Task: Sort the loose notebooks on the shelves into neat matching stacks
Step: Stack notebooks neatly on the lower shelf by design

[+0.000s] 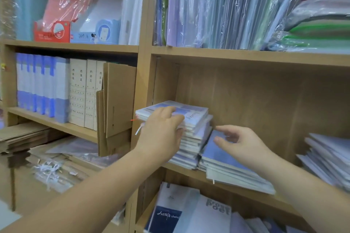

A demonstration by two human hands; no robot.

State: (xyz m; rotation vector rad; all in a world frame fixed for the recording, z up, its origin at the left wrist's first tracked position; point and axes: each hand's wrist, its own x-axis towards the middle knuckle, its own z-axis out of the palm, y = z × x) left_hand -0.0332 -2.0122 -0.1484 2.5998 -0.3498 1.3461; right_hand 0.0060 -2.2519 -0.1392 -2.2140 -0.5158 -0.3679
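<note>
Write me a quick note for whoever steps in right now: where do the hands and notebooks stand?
Left hand: open, pressing on the tall stack of pale blue-and-white notebooks at the left of the wooden shelf.
Right hand: open, fingertips touching a blue-covered notebook that leans against that stack, atop a low stack.
Done: tall stack built, roughly squared.
Left: lay the leaning notebook flat; the slanted pile at far right and the loose notebooks on the shelf below look unsorted.
</note>
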